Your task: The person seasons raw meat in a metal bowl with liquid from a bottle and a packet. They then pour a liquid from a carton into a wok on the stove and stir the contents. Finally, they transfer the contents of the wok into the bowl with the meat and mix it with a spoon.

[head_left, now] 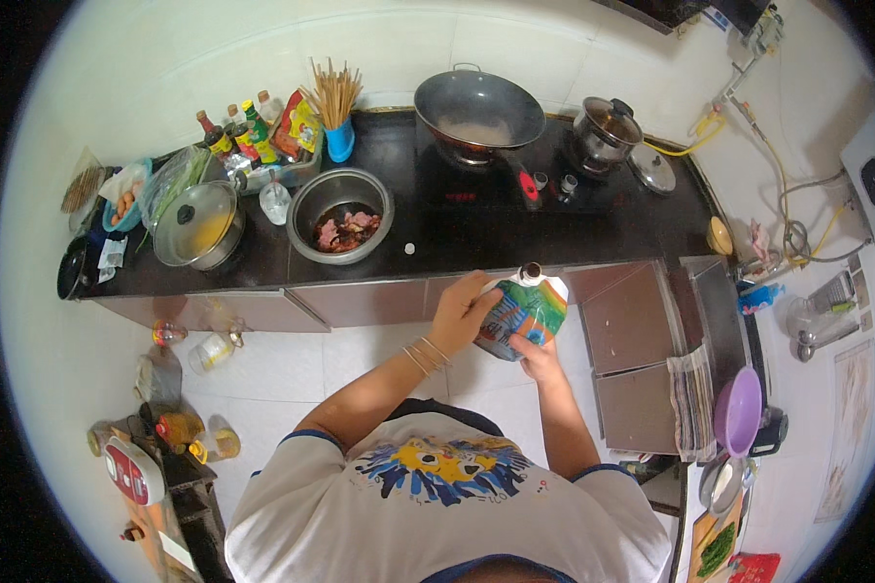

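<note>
In front of me, just off the counter's front edge, I hold a green, blue and white spouted pouch [542, 309]. My left hand [464, 309] is closed on its left side, and my right hand [535, 358] grips its lower right part, thumb across the front. The spout at its top is uncapped and shows a dark opening. A small white cap [409, 249] lies on the black counter [447, 255]. Behind my left hand, on the counter, stands a steel bowl [381, 228] with pink raw meat [345, 233] in dark liquid.
A wok [506, 107] with a red-tipped handle sits on the cooktop, beside a lidded pot [593, 146]. A glass-lidded pan [192, 238], sauce bottles [253, 124] and a blue chopstick holder [340, 142] stand to the left. Jars and oil bottles [222, 445] occupy the floor at left.
</note>
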### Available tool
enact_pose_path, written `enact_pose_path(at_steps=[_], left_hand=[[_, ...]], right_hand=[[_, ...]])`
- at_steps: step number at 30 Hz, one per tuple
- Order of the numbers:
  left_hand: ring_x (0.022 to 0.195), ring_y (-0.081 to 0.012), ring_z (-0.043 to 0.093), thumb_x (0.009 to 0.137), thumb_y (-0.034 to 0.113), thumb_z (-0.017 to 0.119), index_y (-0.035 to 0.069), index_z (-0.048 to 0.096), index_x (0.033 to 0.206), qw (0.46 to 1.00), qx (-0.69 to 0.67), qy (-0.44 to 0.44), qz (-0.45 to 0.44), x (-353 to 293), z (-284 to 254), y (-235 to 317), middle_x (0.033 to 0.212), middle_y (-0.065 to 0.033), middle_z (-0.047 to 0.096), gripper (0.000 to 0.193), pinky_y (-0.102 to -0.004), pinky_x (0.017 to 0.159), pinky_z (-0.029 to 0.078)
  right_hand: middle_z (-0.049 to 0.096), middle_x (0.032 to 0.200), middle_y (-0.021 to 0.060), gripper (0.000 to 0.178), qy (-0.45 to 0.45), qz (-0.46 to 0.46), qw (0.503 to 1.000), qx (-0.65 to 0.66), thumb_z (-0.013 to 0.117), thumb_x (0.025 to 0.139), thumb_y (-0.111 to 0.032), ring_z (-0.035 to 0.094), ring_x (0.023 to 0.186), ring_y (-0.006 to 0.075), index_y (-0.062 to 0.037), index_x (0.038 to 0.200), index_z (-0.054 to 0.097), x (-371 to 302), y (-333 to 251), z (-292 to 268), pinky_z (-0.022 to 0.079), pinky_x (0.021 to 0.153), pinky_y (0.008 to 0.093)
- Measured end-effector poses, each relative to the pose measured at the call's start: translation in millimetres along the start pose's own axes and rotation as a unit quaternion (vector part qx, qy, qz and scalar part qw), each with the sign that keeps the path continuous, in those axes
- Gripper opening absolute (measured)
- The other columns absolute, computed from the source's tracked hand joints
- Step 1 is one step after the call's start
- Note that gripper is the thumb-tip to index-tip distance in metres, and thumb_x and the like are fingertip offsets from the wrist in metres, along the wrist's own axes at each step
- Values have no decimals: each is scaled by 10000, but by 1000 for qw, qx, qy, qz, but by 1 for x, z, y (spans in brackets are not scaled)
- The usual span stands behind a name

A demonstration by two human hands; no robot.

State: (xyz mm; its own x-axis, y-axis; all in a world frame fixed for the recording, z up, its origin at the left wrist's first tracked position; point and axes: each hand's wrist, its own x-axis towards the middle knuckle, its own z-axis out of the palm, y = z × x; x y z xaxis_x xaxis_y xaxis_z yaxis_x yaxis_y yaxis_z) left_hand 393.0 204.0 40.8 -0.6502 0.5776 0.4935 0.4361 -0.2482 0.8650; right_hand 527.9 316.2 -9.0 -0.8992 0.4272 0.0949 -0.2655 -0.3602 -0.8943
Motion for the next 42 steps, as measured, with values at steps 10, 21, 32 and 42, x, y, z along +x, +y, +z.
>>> enact_pose_path(at_steps=[10, 21, 32, 42], left_hand=[[682, -181, 519, 877, 150, 541, 1, 561, 898, 999, 7, -22, -49, 23, -14, -9, 773, -97, 541, 152, -288, 622, 421], [803, -216, 572, 821, 173, 614, 1, 551, 1082, 990, -18, -139, 5, 69, -82, -25, 904, -126, 573, 319, -307, 713, 451], [831, -246, 614, 802, 212, 660, 4, 500, 1114, 979, -21, -203, -24, 76, -114, -48, 942, -151, 595, 407, -316, 705, 481], [744, -231, 596, 819, 156, 633, 5, 549, 953, 972, -17, -232, 1, 56, -73, -27, 849, -118, 592, 219, -315, 650, 470]], right_hand=[[537, 1142, 87, 563, 67, -22, 997, 34, 672, 706, -83, 517, 1056, 225, -40, 1217, 441, 29, -6, 29, 407, 907, 365], [554, 1120, 98, 529, 150, -74, 979, 118, 655, 740, -116, 547, 1031, 229, -42, 1218, 441, 78, 22, 85, 451, 885, 368], [568, 1111, 107, 511, 195, -115, 970, 90, 656, 743, -109, 563, 1013, 235, -36, 1206, 453, 101, 26, 110, 458, 881, 373], [585, 1093, 98, 498, 191, -97, 969, 119, 676, 732, -106, 573, 1001, 221, -33, 1182, 476, 52, 22, 80, 459, 877, 367]])
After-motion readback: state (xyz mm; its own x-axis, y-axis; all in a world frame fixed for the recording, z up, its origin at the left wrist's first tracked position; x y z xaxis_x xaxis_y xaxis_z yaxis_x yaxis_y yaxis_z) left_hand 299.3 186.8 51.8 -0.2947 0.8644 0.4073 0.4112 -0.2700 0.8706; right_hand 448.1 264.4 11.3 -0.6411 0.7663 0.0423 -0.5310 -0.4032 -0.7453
